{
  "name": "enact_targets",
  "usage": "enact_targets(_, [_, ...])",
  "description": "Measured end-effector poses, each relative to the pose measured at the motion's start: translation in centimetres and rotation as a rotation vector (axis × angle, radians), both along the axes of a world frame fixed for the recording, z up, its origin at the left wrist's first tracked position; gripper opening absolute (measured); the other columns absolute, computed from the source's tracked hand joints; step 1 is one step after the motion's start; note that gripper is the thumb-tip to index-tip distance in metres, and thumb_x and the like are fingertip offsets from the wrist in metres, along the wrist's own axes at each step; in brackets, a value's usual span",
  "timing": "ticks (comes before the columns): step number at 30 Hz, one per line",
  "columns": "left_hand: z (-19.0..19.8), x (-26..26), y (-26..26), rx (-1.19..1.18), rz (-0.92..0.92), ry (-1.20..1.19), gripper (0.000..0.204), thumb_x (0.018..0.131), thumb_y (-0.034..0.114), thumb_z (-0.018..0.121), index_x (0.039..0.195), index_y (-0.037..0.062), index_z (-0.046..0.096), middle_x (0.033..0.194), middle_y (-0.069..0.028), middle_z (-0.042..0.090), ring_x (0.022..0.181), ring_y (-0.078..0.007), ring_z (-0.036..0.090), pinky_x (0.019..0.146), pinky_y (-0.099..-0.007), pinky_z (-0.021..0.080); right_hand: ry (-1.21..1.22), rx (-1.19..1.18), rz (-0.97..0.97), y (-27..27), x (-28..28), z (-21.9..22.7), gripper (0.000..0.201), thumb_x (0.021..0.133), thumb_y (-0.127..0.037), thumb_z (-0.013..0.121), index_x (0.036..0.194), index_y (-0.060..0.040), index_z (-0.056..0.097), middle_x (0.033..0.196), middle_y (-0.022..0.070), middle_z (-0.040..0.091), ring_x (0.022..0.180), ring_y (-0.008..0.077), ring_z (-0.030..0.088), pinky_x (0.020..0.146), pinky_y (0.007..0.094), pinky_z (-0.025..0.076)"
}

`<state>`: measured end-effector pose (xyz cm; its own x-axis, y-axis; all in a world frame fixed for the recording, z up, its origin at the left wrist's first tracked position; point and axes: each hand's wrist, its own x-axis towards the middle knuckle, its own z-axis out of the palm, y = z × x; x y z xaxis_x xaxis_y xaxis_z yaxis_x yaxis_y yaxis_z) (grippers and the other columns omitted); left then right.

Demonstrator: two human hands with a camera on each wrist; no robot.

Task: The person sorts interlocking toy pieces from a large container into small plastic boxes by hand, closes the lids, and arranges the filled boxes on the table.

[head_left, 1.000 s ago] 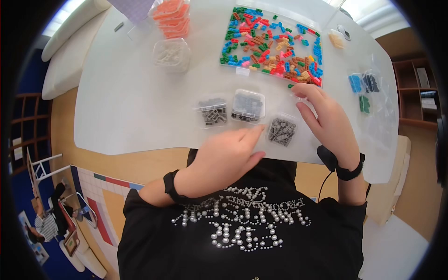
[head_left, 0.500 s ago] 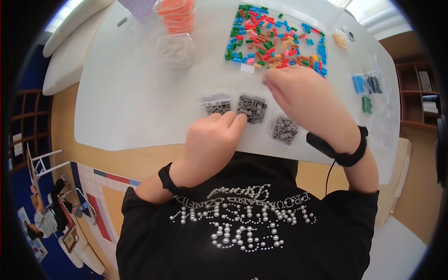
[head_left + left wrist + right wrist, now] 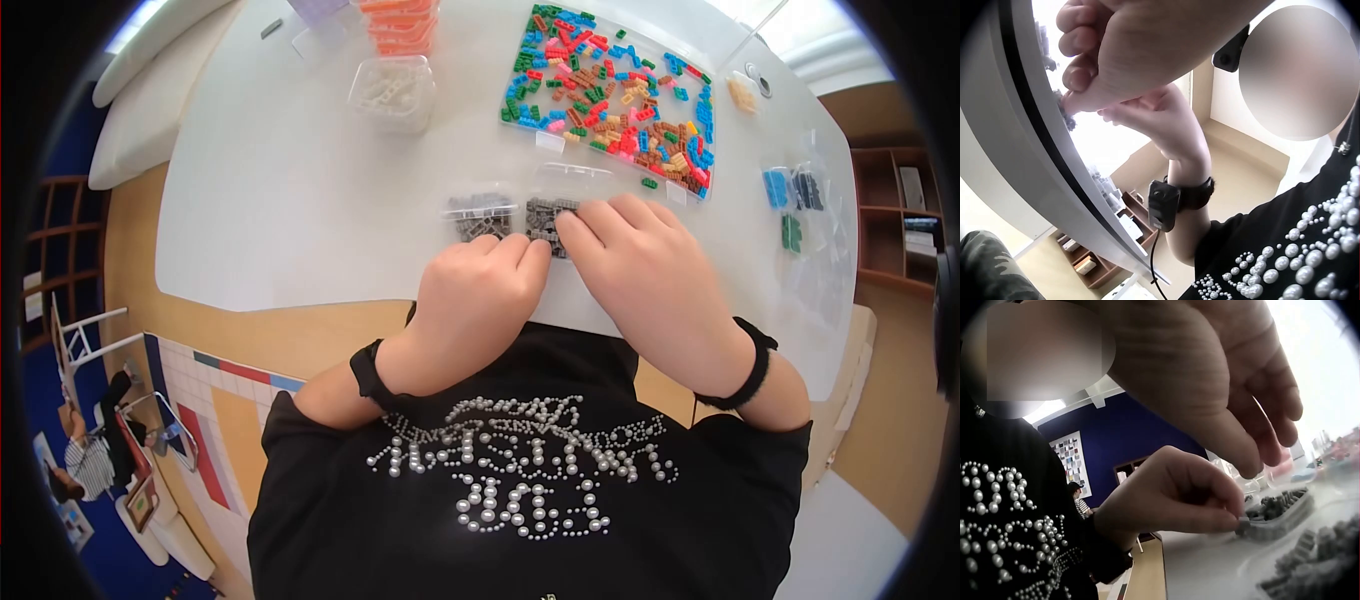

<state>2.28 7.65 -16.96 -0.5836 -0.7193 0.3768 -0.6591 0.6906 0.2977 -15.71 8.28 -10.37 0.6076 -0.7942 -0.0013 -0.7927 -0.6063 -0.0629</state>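
Observation:
Three small clear containers of grey bricks stand in a row near the table's front edge. The left one is uncovered, and so is the middle one. My right hand hides the third in the head view. My left hand is curled at the middle container's near corner. It pinches a small grey brick between thumb and forefinger. My right hand lies over the middle and right containers with loose fingers, holding nothing. A clear lid lies just beyond the middle container.
A clear tray of several mixed coloured bricks lies at the far side of the white table. A box of white bricks and an orange stack stand at the far left. Bags of blue and green bricks lie at the right.
My right hand came from the right to the middle container, whose lid now lies beyond it. My left hand shifted from the right container to the middle one's corner and curled.

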Motion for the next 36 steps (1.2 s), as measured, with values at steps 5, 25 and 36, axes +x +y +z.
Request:
enact_targets(5, [-0.2,0.1,0.0,-0.008,-0.008,0.016,0.010,0.076,0.009,0.070,0.083,0.0086,0.064,0.064,-0.0027,0.054,0.058,-0.0199,0.057,0.049,-0.0322,0.045,-0.049,-0.029,-0.028,-0.7,0.3,-1.8,0.022,0.073,-0.004,0.059,0.095,-0.0018,0.058,0.092,0.0081,0.057,0.091,0.0253,0.058,0.078,0.0347,0.050])
enact_targets(25, [1.0,-0.4,-2.2,0.089,0.054,-0.032,0.007,0.079,0.012,0.066,0.084,0.0096,0.063,0.070,-0.0049,0.063,0.064,-0.0248,0.063,0.054,-0.0351,0.048,-0.167,-0.107,0.025,-1.5,-0.4,-3.1,0.014,0.071,-0.002,0.062,0.084,-0.0025,0.059,0.086,0.0090,0.056,0.086,0.0250,0.058,0.072,0.0338,0.052])
enact_targets(36, [1.2,0.6,-1.6,0.014,0.015,0.101,0.010,0.077,0.008,0.069,0.087,0.0080,0.065,0.069,-0.0049,0.061,0.061,-0.0244,0.061,0.053,-0.0351,0.047,-0.171,-0.085,-0.025,-1.5,-0.9,-2.5,0.017,0.069,0.003,0.061,0.085,-0.0008,0.055,0.087,0.0108,0.055,0.086,0.0267,0.058,0.072,0.0349,0.052])
